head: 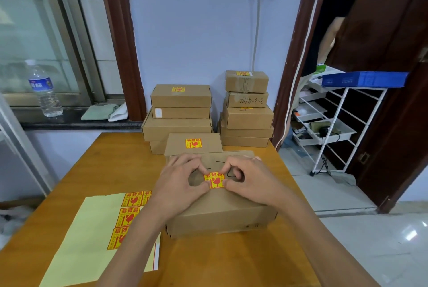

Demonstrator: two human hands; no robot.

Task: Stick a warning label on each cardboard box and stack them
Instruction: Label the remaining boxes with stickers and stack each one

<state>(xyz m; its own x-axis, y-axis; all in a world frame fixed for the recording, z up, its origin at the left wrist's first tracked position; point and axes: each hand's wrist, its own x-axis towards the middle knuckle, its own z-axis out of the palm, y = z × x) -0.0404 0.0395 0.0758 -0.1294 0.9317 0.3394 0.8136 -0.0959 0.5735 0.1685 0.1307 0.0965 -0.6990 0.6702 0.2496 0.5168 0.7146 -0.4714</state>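
Yellow label (214, 180) pinched by both hands (183, 184), its edges hidden, on box (222, 214).

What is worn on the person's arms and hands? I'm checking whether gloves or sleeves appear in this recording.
Nothing is worn. The left hand and right hand are bare, without gloves, rings or watches in view, and both forearms are uncovered down to the picture's lower edge, so no sleeve shows.

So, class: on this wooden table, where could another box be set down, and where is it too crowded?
Free: the table's left strip, between the label sheet and the back stacks, and the near edge below the front box. Crowded: the back, where two box stacks stand, and the middle, where both hands press a label.
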